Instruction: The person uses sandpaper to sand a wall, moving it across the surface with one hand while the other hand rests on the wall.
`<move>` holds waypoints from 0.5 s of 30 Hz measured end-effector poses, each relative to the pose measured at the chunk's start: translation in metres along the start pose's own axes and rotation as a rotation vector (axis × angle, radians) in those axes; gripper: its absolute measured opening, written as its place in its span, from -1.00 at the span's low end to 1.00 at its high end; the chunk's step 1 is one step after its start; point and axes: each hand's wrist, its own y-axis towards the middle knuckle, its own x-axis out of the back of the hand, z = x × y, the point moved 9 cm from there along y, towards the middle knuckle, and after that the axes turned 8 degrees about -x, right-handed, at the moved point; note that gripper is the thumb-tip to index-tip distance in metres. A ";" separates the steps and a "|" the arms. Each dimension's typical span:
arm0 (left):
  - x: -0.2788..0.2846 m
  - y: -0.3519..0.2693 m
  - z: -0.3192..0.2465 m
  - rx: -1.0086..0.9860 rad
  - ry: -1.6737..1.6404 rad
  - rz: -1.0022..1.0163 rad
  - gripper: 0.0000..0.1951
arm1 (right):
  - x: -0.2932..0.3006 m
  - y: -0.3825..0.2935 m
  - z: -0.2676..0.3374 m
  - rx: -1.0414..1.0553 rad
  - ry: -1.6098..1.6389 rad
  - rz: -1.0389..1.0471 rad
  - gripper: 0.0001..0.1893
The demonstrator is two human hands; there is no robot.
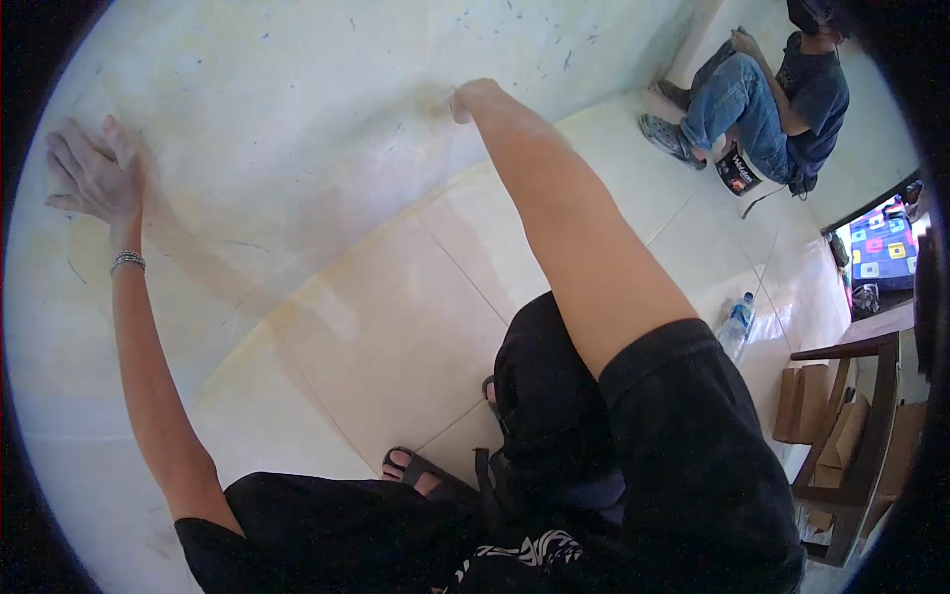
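My left hand [96,172] is spread against the pale, patchy wall [297,141], its fingers apart and nothing in it. A beaded bracelet [128,260] circles that wrist. Farther along the same wall, my right hand [473,101] is bent at the wrist, with its knuckles towards me. Its fingers are mostly hidden, so whether it holds something cannot be seen. Yellowish smears and small dark scuffs mark the wall around both hands.
Beside the far wall a person [809,96] sits on a paint bucket [737,171]. A plastic water bottle [737,324] lies on the tiled floor [386,319] to my right. Behind it, a dark wooden chair [879,431] stands near cardboard boxes [801,405]. Patterned fabric [883,245] shows through a doorway.
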 end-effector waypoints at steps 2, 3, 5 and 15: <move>-0.001 -0.002 0.002 0.002 0.019 0.004 -0.31 | -0.002 0.003 -0.001 0.002 0.012 0.002 -0.75; 0.001 -0.004 0.006 0.011 0.030 -0.007 -0.31 | -0.001 0.001 -0.001 0.000 0.020 0.002 -0.74; 0.001 -0.007 0.010 -0.025 0.052 0.018 -0.33 | -0.004 0.003 0.006 0.013 0.035 0.009 -0.74; 0.000 -0.009 0.003 -0.020 0.078 0.019 -0.33 | -0.006 0.005 -0.014 -0.027 0.305 0.055 -0.72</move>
